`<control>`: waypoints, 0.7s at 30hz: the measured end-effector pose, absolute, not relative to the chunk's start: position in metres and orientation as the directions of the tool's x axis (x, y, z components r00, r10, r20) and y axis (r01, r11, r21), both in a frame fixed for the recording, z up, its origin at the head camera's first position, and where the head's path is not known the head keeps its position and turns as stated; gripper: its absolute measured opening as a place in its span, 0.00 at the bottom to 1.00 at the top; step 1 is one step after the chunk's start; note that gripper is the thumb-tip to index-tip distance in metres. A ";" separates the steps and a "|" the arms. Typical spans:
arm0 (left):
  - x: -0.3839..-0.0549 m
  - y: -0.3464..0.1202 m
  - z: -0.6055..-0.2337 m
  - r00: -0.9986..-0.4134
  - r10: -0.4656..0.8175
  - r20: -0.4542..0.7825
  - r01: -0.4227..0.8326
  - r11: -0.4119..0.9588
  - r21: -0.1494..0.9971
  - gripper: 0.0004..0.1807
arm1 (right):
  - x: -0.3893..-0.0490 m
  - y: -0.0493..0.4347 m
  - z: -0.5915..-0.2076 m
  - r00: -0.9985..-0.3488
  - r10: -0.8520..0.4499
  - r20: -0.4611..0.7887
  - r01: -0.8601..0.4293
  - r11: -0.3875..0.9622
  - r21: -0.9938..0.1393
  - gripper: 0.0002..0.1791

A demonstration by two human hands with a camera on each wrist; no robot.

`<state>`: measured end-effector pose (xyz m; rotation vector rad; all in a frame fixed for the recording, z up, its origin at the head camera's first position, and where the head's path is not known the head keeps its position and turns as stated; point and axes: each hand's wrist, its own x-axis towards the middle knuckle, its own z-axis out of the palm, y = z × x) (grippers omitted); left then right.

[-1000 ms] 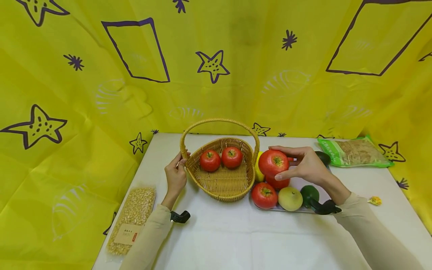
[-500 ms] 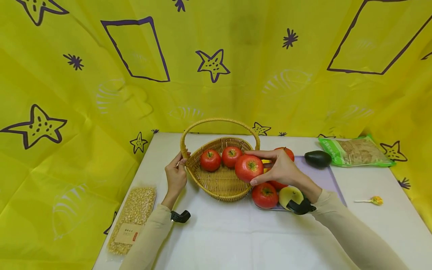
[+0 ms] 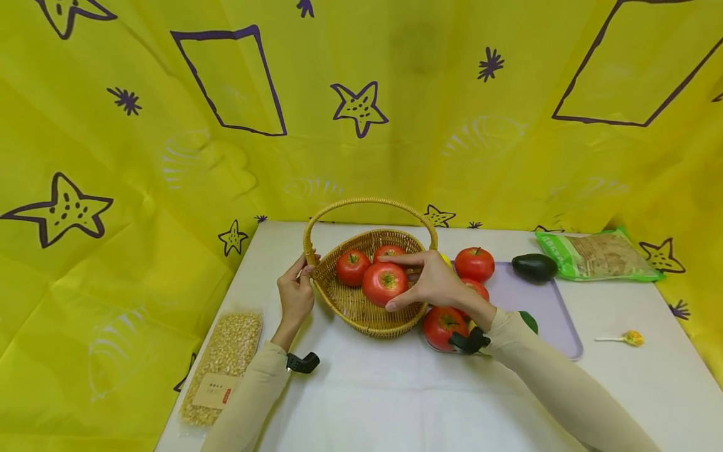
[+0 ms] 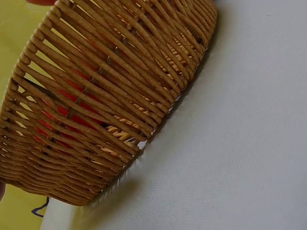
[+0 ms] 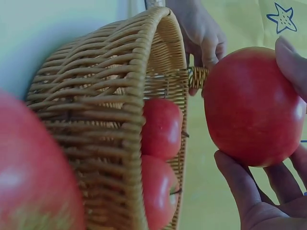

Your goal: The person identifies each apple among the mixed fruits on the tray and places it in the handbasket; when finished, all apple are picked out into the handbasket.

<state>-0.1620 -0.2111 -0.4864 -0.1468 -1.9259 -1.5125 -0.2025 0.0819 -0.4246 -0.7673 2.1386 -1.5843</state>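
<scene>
Over the wicker basket (image 3: 390, 330), my right hand (image 3: 439, 282) grips a red apple (image 3: 385, 284) between thumb and fingers. In the right wrist view this apple (image 5: 254, 108) is above the rim, apart from the basket. Two other red apples, one at the left (image 3: 353, 268) and one partly covered at the back (image 3: 388, 252), lie inside. At the basket's left side, my left hand (image 3: 296, 298) pinches the rim near the handle's base. The left wrist view shows the woven wall (image 4: 105, 86) from close up, with red showing through the gaps.
Right of the basket, a lilac tray (image 3: 550, 314) bears several red apples (image 3: 474, 264), an avocado (image 3: 535, 268) and partly hidden green and yellow fruit. Beyond lie a green-edged packet (image 3: 599, 254) and a lollipop (image 3: 632, 338). A bag of corn kernels (image 3: 228, 351) lies left.
My right hand has carried the apple leftward from over the tray to over the basket. More of the tray and the lollipop have come into view. My left hand has stayed on the basket.
</scene>
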 end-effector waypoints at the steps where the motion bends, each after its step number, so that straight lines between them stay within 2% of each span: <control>1: -0.162 -0.211 -0.486 -0.766 -0.311 0.563 0.474 0.318 0.821 0.16 | -0.204 0.079 -0.425 -0.781 -0.624 0.030 -0.220 0.229 -0.948 0.47; 8: -0.161 -0.211 -0.486 -0.764 -0.308 0.567 0.478 0.320 0.818 0.16 | -0.214 0.059 -0.427 -0.769 -0.639 0.019 -0.234 0.253 -0.939 0.49; 21: -0.160 -0.211 -0.484 -0.766 -0.301 0.568 0.479 0.322 0.817 0.17 | -0.229 0.042 -0.441 -0.755 -0.655 -0.035 -0.252 0.339 -0.907 0.44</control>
